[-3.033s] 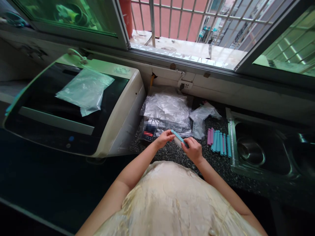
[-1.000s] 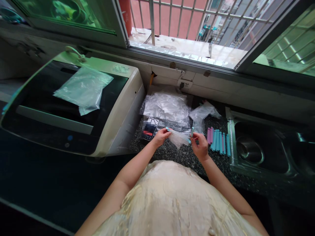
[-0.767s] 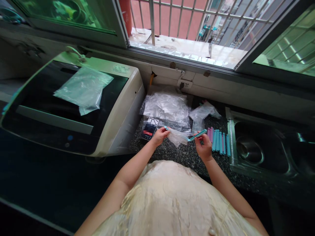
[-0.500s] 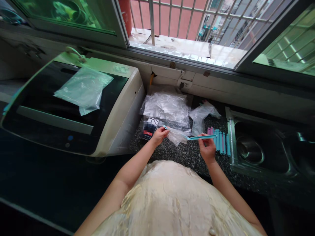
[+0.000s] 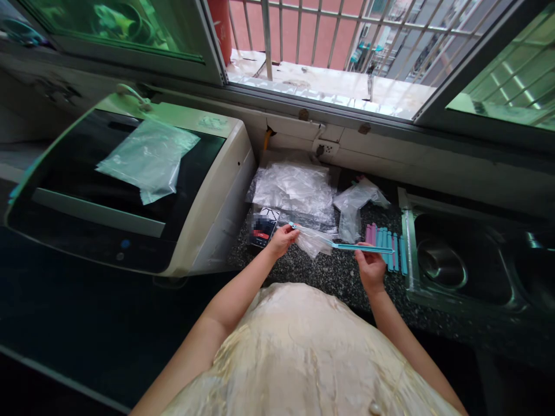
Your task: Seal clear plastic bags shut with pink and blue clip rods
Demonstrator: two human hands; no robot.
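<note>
A long blue bag-sealing clip (image 5: 347, 247), hinged and spread apart, spans the space between my hands. My left hand (image 5: 282, 240) pinches one end of it, along with the edge of a small clear plastic bag (image 5: 311, 241) that hangs below. The fingers of my right hand (image 5: 370, 268) are closed on the other arm of the clip, which points right. Several more blue and pink clips (image 5: 390, 242) lie in a row just past my right hand. Behind the bag lies a pile of clear plastic bags (image 5: 295, 188).
Left of the counter (image 5: 295, 268) stands a washing machine (image 5: 212, 190) with a flat plastic bag (image 5: 150, 156) on its lid. A dark box (image 5: 262, 225) sits by my left hand. A crumpled bag (image 5: 358, 202) and a steel sink (image 5: 410, 248) are to the right.
My right hand has moved slightly right and down, and its arm of the clip now reaches further right and lies flatter. My left hand has stayed in place.
</note>
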